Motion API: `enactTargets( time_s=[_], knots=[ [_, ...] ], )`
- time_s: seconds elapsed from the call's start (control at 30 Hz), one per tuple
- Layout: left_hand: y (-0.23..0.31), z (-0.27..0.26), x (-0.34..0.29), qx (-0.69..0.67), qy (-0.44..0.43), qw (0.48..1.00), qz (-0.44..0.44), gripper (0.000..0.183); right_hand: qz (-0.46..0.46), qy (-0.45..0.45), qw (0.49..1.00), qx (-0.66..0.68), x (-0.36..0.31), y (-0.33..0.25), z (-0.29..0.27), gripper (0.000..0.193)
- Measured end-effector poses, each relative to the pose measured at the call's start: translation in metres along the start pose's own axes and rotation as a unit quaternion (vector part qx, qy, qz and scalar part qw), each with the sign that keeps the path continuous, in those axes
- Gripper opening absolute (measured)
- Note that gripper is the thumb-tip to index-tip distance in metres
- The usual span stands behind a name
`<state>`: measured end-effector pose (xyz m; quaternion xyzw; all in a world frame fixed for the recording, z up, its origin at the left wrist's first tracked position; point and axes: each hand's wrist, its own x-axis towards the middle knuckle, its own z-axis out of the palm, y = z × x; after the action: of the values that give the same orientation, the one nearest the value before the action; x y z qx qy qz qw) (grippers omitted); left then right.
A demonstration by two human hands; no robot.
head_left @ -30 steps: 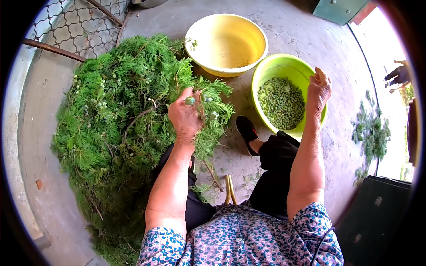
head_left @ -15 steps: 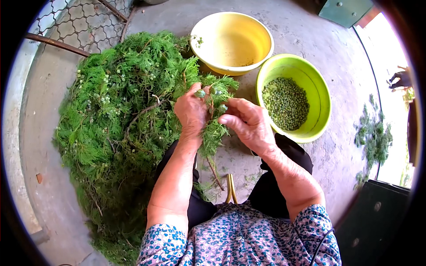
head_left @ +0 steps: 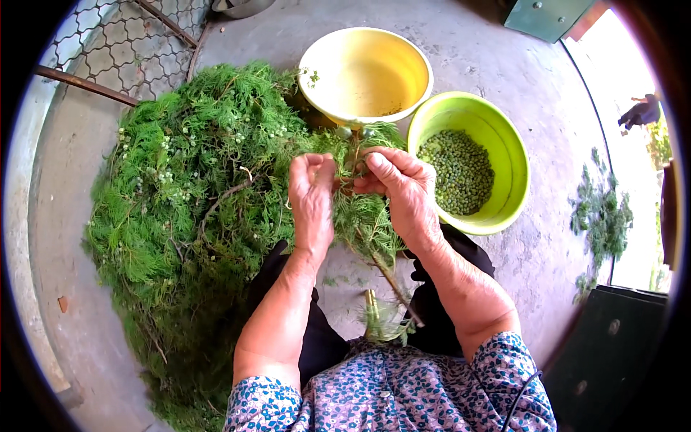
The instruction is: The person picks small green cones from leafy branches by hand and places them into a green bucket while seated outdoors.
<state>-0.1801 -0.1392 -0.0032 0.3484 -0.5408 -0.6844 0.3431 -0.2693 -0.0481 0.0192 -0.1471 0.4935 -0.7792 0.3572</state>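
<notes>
A leafy evergreen branch (head_left: 373,223) with scale-like green sprays hangs between my hands, its bare woody stem slanting down toward my lap. My left hand (head_left: 313,205) is closed with its fingers curled against the left side of the sprays; its fingertips are partly hidden. On the other side my right hand (head_left: 409,189) pinches the branch between thumb and forefinger. Two round bluish-green cones (head_left: 345,132) show at the branch's upper end, just beyond my fingertips. To the right stands a lime-green bucket (head_left: 515,169), partly filled with small green cones (head_left: 461,173).
A big heap of cut evergreen branches (head_left: 173,209) covers the floor at left. Beyond my hands sits a yellow basin (head_left: 360,61). A metal mesh frame (head_left: 126,54) is at the far left, a dark green box (head_left: 612,345) at the near right. Some greenery (head_left: 604,216) lies farther right.
The branch has turned, its stem end swinging right and its cones now farther from me. My left hand has shifted slightly nearer, and my right hand has closed from a loose reach into a pinch.
</notes>
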Motion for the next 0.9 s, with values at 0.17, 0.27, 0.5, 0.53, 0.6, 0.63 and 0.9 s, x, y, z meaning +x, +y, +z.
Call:
enactTargets(
  time_s=[0.17,0.27,0.5,0.53,0.6,0.63,0.9],
  knots=[
    [0.005,-0.002,-0.01,0.053,-0.04,0.994,0.087,0.027,0.006,0.016,1.0,-0.008,0.004,-0.002,0.0,0.021],
    [0.015,0.011,-0.013,-0.015,-0.081,0.994,0.072,0.026,0.0,0.024,0.999,-0.035,0.004,-0.002,0.0,0.019],
    [0.004,0.007,-0.008,0.192,-0.027,0.952,0.236,0.014,-0.124,-0.013,0.966,-0.226,0.009,0.004,-0.002,0.015],
    [0.002,0.006,-0.008,0.199,-0.017,0.943,0.266,0.014,-0.123,-0.012,0.966,-0.225,0.008,0.005,-0.001,0.015],
    [0.006,0.003,-0.01,0.191,-0.015,0.95,0.245,0.015,-0.079,-0.025,0.972,-0.221,0.008,0.006,0.0,0.014],
    [0.011,0.002,-0.011,0.153,-0.032,0.969,0.191,0.014,-0.079,-0.023,0.972,-0.22,0.009,0.006,-0.002,0.014],
    [0.008,-0.01,-0.002,-0.029,-0.053,0.998,0.024,0.014,0.147,-0.072,0.981,0.101,0.015,0.005,-0.001,0.018]
  ],
)
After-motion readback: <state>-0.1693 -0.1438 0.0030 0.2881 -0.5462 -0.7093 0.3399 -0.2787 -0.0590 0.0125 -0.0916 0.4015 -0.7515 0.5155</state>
